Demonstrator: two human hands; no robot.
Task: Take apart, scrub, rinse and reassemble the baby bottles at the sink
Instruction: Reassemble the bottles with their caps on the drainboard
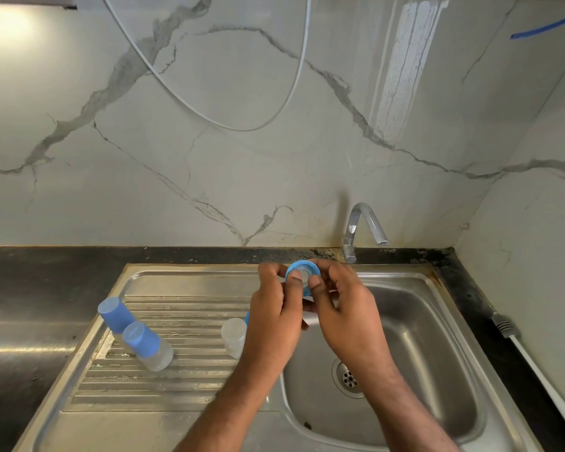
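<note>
Over the left edge of the sink basin [431,321], my left hand [271,324] and my right hand [346,308] together pinch a blue bottle collar [296,268] with a clear teat in its middle, both thumbs pressing on the teat. Two capped baby bottles stand on the ribbed drainboard [177,380] at the left: one bottle [113,316] behind, another bottle [147,345] in front, each with a blue cap. A clear open bottle body [234,337] stands just left of my left wrist. A small blue part [247,318] peeks out behind my left hand, mostly hidden.
A chrome tap [362,230] rises at the back of the basin, with no water running. The drain [349,378] lies in the basin floor. A black countertop [30,278] surrounds the sink. A white-handled tool [535,370] lies along the right counter edge. A cable [209,119] hangs across the marble wall.
</note>
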